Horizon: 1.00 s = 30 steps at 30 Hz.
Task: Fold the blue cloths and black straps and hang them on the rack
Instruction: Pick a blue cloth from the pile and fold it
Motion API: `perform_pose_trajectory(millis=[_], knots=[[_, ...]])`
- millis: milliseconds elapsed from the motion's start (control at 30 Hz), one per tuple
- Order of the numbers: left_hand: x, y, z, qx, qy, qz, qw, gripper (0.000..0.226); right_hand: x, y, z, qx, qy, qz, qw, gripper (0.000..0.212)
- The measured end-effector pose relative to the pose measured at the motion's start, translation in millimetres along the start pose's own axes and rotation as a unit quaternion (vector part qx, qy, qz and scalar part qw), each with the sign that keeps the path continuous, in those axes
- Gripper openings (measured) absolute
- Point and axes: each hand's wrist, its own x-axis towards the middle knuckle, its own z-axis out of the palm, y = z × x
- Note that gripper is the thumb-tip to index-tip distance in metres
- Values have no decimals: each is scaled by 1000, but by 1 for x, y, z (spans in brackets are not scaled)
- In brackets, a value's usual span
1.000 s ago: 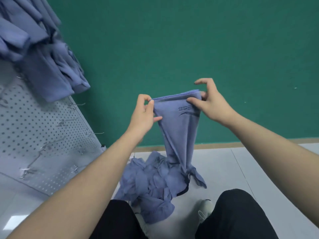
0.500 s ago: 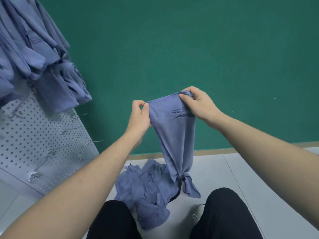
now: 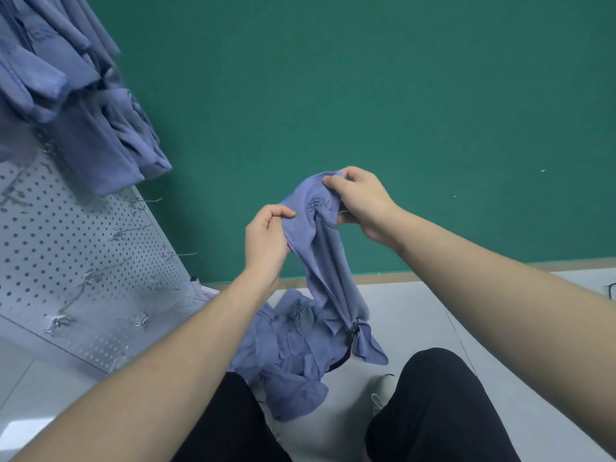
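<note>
Lying on grey floor (image 3: 420, 315) below green wall (image 3: 366, 95), blue cloths (image 3: 286, 355)

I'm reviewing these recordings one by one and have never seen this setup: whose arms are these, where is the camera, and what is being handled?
The camera sits on a person's head, looking down at their bare arms. The left hand and right hand both pinch the top edge of a soft blue cloth, which hangs down. More crumpled blue cloths lie heaped on the pale floor. At left stands a grey perforated rack with folded blue cloths hanging.
</note>
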Motion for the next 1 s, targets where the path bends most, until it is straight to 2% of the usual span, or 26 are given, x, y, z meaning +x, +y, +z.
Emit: perform_pose_trajectory(millis=[100, 233, 333, 433, 533, 600, 667, 733, 767, 800, 833, 867, 933, 1000], knots=[[-5, -15, 8, -33, 18, -10, 999, 39, 1, 6, 18, 31, -32, 3, 999, 15], [-13, -40, 17, -94, -12, -19, 995, 18, 6, 17, 36, 81, -49, 2, 996, 11], [-16, -63, 18, -87, -53, -8, 995, 40, 13, 35, 43, 112, -45, 20, 992, 11], [-6, -84, 16, -81, -7, -25, 996, 35, 24, 65, 40, 127, -55, 27, 990, 11], [13, -96, 14, -141, 36, -66, 987, 25, 36, 117, 21, 81, -57, 20, 995, 6], [25, -99, 11, -179, 46, -89, 979, 24, 41, 163, 4, -25, -107, 32, 993, 17], [39, -102, 10, -205, 62, -117, 970, 22, 44, 213, -11, -175, -217, 66, 958, 36], [50, -104, 9, -219, 71, -144, 962, 24, 48, 251, -18, -330, -313, 110, 884, 74], [54, -105, 10, -216, 70, -150, 962, 25, 51, 267, -19, -389, -344, 129, 845, 83], [58, -107, 12, -210, 67, -150, 964, 25, 55, 280, -17, -422, -368, 135, 817, 73], [61, -110, 13, -198, 65, -148, 967, 26, 57, 287, -13, -443, -378, 149, 799, 44], [63, -113, 13, -177, 66, -142, 972, 27, 61, 295, -9, -438, -372, 144, 806, 13], [69, -124, 8, -50, 80, -101, 990, 35, 68, 309, -4, -392, -313, 138, 854, 17], [74, -139, -1, 158, 66, -26, 985, 34, 74, 316, -4, -314, -225, 150, 910, 21]])
